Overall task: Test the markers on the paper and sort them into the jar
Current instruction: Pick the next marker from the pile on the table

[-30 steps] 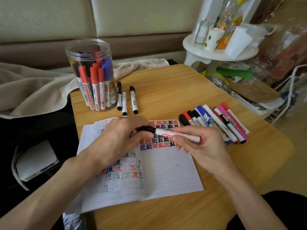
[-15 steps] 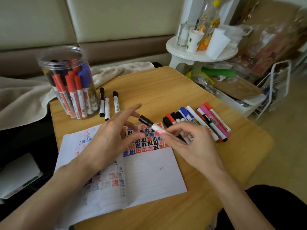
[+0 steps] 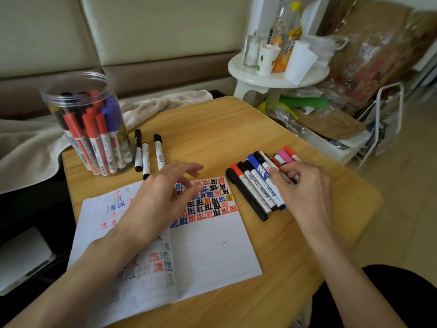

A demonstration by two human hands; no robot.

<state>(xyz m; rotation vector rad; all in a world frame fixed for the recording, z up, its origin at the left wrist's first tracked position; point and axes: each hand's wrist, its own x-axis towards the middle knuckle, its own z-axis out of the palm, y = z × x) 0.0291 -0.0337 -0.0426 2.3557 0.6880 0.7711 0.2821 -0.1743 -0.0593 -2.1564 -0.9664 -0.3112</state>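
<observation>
The worktop (image 3: 212, 129) is carrying everything. The lined paper (image 3: 212, 252) is lying open at its middle, its upper part filling with red, blue and black test marks. The clear jar (image 3: 47, 98) is standing at the far left corner, already holding many markers upright, and three black-capped markers (image 3: 146, 157) are lying just beside it.

The step in hand is looking like a pick from the row of markers (image 3: 255, 185) to the right of the paper. It is best to lift one barrel cleanly, without rolling its neighbours.

The right hand (image 3: 305, 188) is resting over the far end of that row. Its fingers (image 3: 287, 172) are curling down onto the barrels, though I cannot tell whether they are pinching one. The left hand (image 3: 160, 200) is hovering above the paper with its fingers (image 3: 189, 166) apart and relaxed, holding nothing.
</observation>
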